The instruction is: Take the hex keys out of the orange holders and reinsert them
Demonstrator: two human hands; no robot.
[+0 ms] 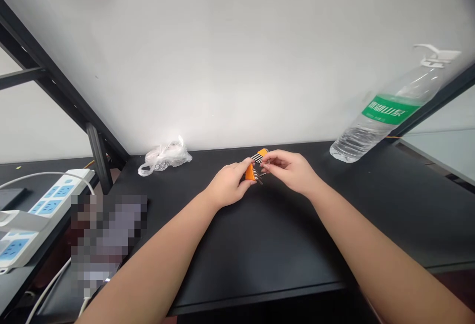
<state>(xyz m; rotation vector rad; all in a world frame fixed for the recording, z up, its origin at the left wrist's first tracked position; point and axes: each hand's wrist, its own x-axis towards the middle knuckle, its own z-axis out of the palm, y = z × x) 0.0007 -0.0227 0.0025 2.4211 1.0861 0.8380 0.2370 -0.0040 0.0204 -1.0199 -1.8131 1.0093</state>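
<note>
In the middle of the black table, my left hand (pixel 232 183) is closed on an orange hex key holder (pixel 250 171). Several metal hex keys (pixel 257 158) run through it, and their bent ends show beside my left thumb. A second orange part (pixel 262 152) of the holder sits at its far end. My right hand (pixel 291 169) is closed in a pinch right beside the holder, thumb and forefinger together around a thin hex key. Its fingers partly cover that key, so I cannot tell whether it is still inside the holder.
A crumpled clear plastic bag (pixel 165 156) lies by the wall on the left. At the right stands a large water bottle (pixel 386 109) with a green label. A power strip (pixel 48 210), cables and a blurred-out phone-like object (pixel 118 235) are at the left, near a black metal frame (pixel 98 156).
</note>
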